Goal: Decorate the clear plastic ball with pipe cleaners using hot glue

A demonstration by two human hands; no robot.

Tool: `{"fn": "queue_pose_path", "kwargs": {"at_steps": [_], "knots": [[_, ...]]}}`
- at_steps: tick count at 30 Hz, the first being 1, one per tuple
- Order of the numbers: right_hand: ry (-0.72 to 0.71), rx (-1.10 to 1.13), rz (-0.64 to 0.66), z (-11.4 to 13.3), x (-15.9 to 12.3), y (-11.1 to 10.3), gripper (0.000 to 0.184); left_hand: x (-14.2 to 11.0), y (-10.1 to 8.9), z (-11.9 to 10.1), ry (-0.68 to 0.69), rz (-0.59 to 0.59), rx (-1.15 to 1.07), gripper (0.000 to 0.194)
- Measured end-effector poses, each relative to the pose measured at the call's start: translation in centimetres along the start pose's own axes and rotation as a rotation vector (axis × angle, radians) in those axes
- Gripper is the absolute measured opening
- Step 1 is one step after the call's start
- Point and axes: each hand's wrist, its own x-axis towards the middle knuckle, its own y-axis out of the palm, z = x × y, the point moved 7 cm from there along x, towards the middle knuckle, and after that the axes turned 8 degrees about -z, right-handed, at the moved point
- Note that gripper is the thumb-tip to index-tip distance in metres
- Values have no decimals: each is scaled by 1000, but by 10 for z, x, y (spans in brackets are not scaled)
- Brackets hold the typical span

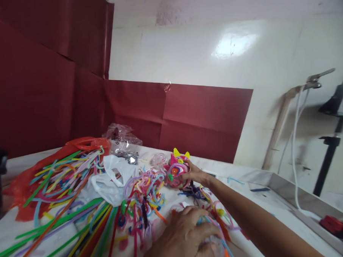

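My right hand (192, 172) reaches out to the middle of the table. Its fingers close around the side of a pink, round pipe cleaner figure (175, 173) with coloured coils, an orange eye-like disc and yellow pointed ears. Nearer to me, my left hand (184, 236) is curled over a rounded bundle with blue and orange pipe cleaners (225, 243) and something clear and shiny. My fingers hide most of that bundle. Beside the figure lies a heap of curled pipe cleaners (147, 188) in pink, blue and yellow.
Straight pipe cleaners (76, 223) spread across the left front. Behind them are a red plastic bag (82, 142) with more, a white plastic bag (113, 184) and a clear wrapper (122, 136). A blue strip (260, 189) lies right, near a red object (332, 225) with a white cable.
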Motion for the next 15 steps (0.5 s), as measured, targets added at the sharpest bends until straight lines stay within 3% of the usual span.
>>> {"fn": "queue_pose_path", "kwargs": {"at_steps": [15], "knots": [[103, -316, 342, 42, 25, -15, 34, 4, 9, 10, 32, 19, 35, 33]]}}
